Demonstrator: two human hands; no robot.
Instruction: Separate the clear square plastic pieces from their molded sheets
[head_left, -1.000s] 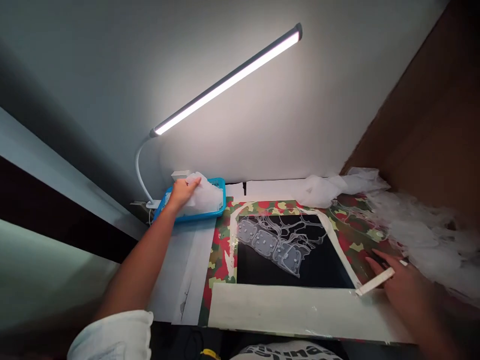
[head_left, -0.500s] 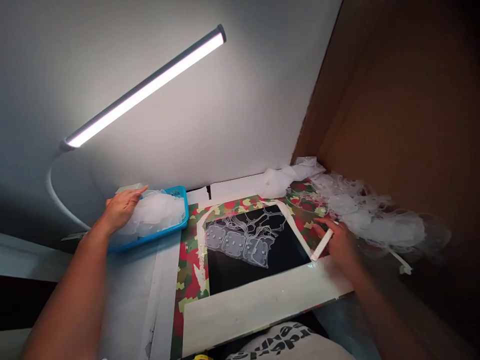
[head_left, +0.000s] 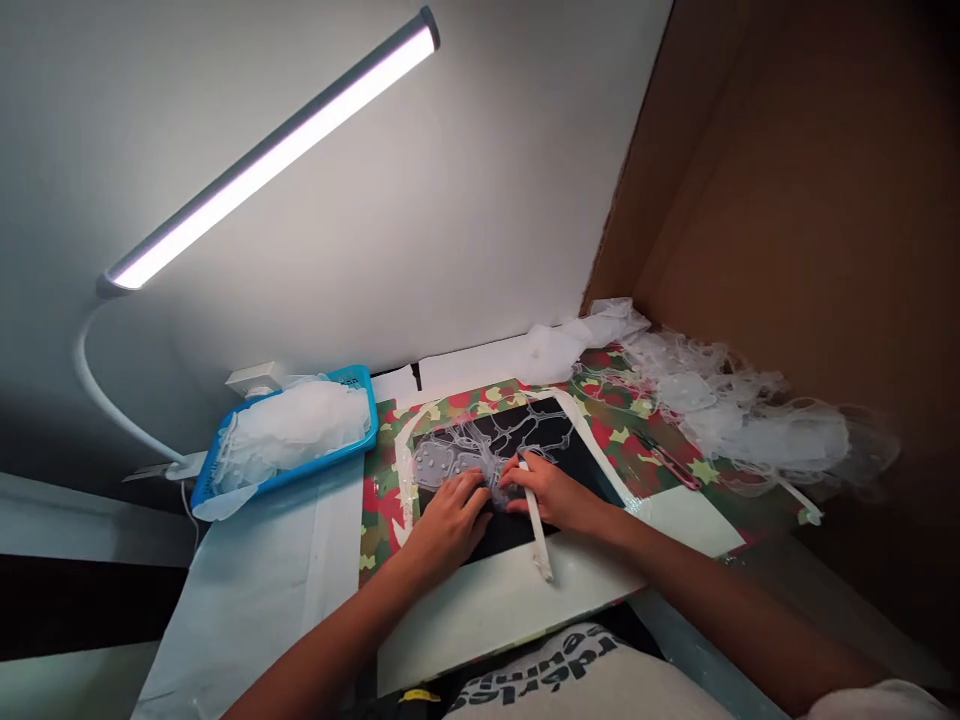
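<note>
Head view: left hand (head_left: 450, 525) pressing open-fingered on the clear film (head_left: 457, 455), right hand (head_left: 555, 495) gripping a white stick (head_left: 537, 530), peeled scraps (head_left: 292, 430) sitting in the blue tray (head_left: 285, 478), film left on the black sheet (head_left: 589, 480).

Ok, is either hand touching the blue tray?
No: the left hand and right hand rest on the clear dimpled sheet, apart from the blue tray.

The clear plastic film (head_left: 465, 440) is looking thin and glossy on the black panel (head_left: 585, 470), which is shining smoothly. The white stick (head_left: 537, 530) is appearing matt (wood or plastic, I cannot tell). The blue plastic tray (head_left: 300, 475) is gleaming, while the brown cardboard wall (head_left: 787, 200) is showing a matt, slightly rough surface.
</note>
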